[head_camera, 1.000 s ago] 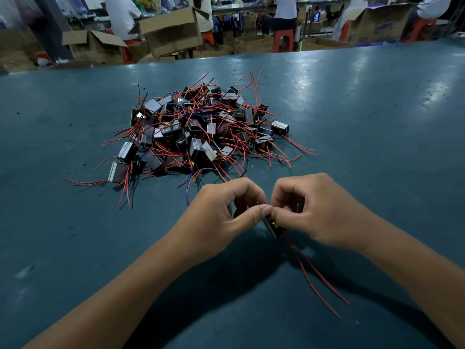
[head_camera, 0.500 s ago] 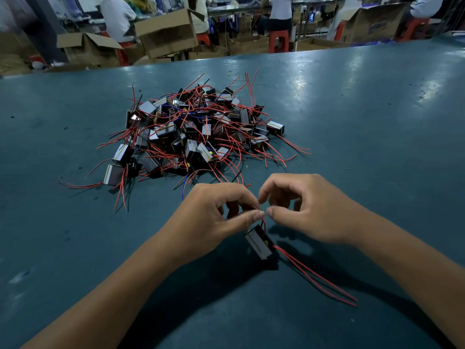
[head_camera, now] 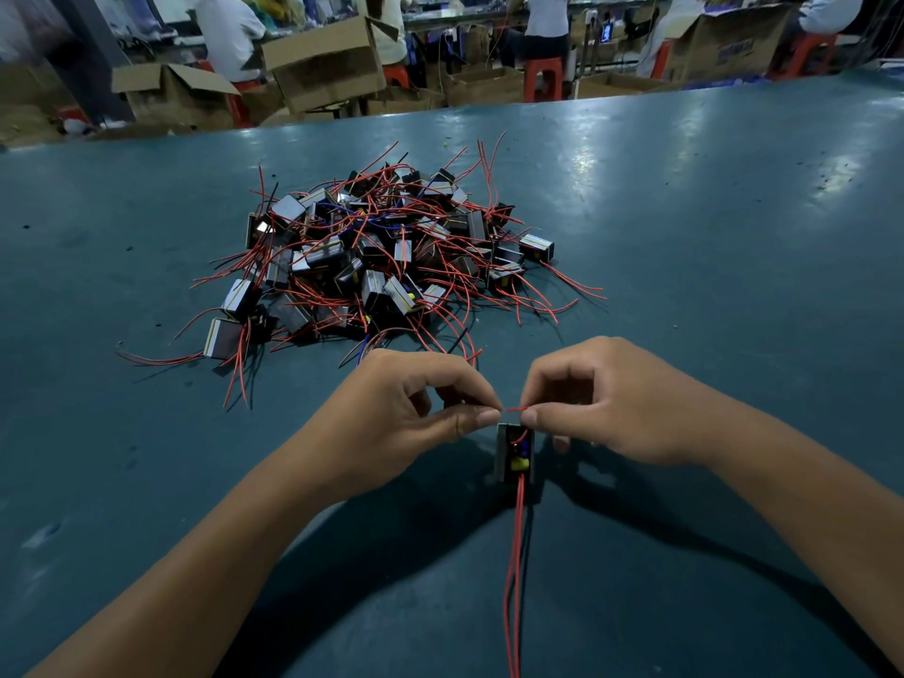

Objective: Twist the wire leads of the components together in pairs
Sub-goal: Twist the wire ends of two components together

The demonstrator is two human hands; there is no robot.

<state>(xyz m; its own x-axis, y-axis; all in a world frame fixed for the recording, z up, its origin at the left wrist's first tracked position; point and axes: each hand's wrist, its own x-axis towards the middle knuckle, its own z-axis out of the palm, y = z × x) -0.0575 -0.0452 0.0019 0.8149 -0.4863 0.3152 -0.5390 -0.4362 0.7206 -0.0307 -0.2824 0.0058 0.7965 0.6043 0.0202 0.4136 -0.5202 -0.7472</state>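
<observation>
A small black component [head_camera: 513, 455] with yellow and blue spots hangs just below my fingertips, above the table. A short red wire lead [head_camera: 513, 410] stretches between both hands. My left hand [head_camera: 411, 423] pinches its left end between thumb and forefinger. My right hand [head_camera: 606, 403] pinches the right end the same way. Two long red leads [head_camera: 513, 570] trail from the component's underside toward me. A pile of like components with red leads [head_camera: 381, 256] lies on the table beyond my hands.
The blue-green table [head_camera: 709, 266] stretches wide to the right and left of the pile. Past its far edge stand open cardboard boxes [head_camera: 323, 66], red stools and seated people.
The component has turned, so its long red leads now point straight toward me instead of to the right. My hands have drawn slightly apart, baring a short red lead between them.
</observation>
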